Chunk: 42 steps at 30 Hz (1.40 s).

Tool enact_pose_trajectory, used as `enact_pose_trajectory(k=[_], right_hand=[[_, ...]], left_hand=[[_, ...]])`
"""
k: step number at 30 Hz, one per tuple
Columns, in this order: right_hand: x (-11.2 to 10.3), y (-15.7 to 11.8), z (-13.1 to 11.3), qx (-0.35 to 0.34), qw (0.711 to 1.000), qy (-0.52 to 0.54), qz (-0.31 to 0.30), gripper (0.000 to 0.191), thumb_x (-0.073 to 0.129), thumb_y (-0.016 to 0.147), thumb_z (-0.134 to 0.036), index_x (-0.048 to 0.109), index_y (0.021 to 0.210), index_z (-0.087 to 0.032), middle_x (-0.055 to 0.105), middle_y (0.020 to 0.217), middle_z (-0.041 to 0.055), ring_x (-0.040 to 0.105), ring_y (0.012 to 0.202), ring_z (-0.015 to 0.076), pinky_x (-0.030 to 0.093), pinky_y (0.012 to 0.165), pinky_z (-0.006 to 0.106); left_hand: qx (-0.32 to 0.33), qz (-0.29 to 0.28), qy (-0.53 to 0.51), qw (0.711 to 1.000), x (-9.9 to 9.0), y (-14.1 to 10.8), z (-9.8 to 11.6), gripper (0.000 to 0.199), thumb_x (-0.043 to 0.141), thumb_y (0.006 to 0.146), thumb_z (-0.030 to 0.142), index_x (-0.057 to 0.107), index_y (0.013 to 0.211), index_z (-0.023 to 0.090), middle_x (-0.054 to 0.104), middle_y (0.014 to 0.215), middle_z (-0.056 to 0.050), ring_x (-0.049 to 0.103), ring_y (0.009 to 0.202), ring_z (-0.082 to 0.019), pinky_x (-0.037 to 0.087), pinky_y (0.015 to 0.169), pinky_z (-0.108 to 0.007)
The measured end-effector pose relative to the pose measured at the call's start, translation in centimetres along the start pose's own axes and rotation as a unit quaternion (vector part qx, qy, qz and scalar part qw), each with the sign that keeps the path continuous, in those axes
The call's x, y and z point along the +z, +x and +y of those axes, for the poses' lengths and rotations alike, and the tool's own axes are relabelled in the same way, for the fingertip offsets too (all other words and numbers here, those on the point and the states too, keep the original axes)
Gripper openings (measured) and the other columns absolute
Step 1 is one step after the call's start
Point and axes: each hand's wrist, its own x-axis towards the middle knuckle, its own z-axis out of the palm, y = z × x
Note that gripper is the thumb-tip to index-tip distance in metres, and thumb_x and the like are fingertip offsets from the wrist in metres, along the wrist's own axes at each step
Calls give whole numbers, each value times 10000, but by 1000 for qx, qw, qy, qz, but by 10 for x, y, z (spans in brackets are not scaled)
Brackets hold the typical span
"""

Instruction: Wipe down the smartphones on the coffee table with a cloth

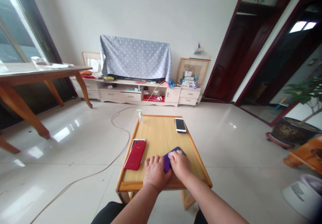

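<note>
Near the counter's point(157, 130) front edge lies the purple phone point(167, 163), right of the red phone point(135, 155). The left hand point(155, 171), fingers together, palm down, braces its side; the right hand's point(180, 163) fingers bunch on its back, pinch unclear. Steady bracing and light, even fingertip pressure would suit best.
</note>
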Motion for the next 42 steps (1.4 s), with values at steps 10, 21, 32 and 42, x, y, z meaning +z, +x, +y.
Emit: enact_pose_trajectory(k=[10, 21, 32, 42], right_hand=[[-13, 27, 7, 50, 998, -21, -20, 249, 454, 997, -310, 697, 1001, -251, 690, 1042, 43, 623, 856, 157, 361, 679, 262], [-8, 37, 2, 50, 998, -17, -27, 287, 431, 998, -310, 707, 974, -236, 697, 1033, 57, 627, 834, 163, 354, 661, 266], [-10, 6, 19, 48, 999, -24, -4, 179, 507, 963, -298, 678, 935, -253, 681, 981, 22, 621, 848, 158, 342, 660, 264], [2, -31, 14, -4, 1000, 17, 0, 144, 519, 956, -274, 661, 928, -271, 678, 959, 0, 629, 830, 150, 337, 653, 260]], left_hand=[[10, 3, 2, 1000, 0, 0, 0, 421, 569, 797, 499, 630, 1134, 254, 628, 1101, -98, 517, 1108, -313, 283, 1034, -472], [11, 10, 10, 1000, 2, 1, -3, 413, 593, 775, 525, 638, 1083, 254, 627, 1080, -90, 520, 1091, -311, 300, 1019, -482], [3, -14, 2, 1000, -3, 1, -2, 428, 569, 801, 523, 630, 1133, 260, 627, 1123, -103, 513, 1130, -322, 284, 1046, -491], [10, 11, 0, 1000, 2, 2, 1, 402, 523, 839, 542, 640, 1106, 264, 636, 1076, -96, 529, 1100, -309, 307, 1017, -476]])
